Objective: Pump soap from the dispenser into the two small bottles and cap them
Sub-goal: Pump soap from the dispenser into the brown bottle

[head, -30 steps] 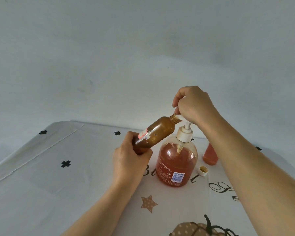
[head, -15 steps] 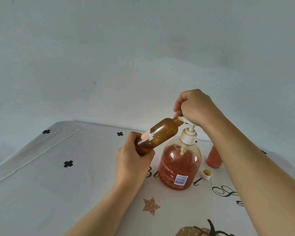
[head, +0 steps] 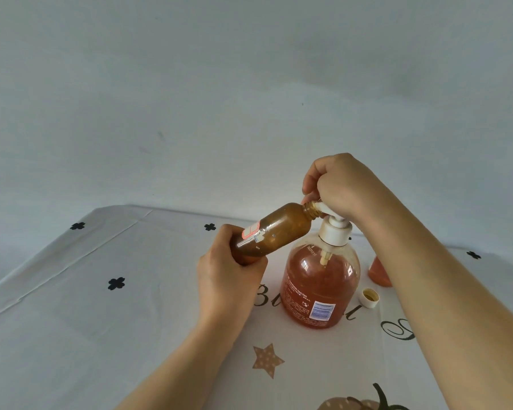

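Small amber bottle (head: 279,229), tilted above the tabletop (head: 101,321), rests in our left grip (head: 228,279), fingers curled round its base, mouth at the spout of the dispenser (head: 320,288). Our right grip (head: 338,184) is curled over the pump head (head: 326,209). A loose cap (head: 369,298) lies just beside the dispenser; the second bottle (head: 379,272), orange inside, stands behind our forearm, top hidden. We judge filling underway, capping yet to come.
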`<state>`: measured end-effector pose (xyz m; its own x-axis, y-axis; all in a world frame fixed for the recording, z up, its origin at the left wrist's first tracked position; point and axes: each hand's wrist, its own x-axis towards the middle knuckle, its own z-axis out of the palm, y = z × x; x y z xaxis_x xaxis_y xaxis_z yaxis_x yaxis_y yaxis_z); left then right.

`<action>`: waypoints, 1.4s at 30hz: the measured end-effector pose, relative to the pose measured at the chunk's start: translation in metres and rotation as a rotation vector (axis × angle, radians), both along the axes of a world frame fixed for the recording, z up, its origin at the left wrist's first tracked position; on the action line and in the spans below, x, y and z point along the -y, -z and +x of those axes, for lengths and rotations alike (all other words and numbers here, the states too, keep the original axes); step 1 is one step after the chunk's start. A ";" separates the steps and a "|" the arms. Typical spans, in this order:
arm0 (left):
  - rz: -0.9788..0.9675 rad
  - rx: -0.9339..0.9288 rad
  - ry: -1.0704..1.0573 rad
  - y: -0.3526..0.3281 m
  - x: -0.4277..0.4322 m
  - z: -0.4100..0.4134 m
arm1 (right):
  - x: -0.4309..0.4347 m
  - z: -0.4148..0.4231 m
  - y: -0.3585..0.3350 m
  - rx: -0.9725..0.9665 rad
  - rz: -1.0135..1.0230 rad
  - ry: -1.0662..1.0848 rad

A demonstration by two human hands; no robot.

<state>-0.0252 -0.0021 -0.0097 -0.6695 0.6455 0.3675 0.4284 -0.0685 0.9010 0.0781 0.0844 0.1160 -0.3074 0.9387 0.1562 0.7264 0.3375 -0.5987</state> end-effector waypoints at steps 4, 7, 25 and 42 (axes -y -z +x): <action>-0.024 -0.003 -0.030 0.003 -0.001 -0.002 | 0.001 0.000 0.004 -0.006 -0.007 0.021; -0.024 -0.026 -0.040 0.003 -0.001 -0.002 | 0.004 0.000 0.003 0.004 0.008 0.037; -0.054 -0.085 0.023 0.005 -0.004 0.000 | 0.005 -0.002 -0.010 0.015 0.084 0.062; -0.057 -0.054 0.024 0.005 -0.002 -0.002 | -0.002 0.000 0.004 0.029 0.018 0.040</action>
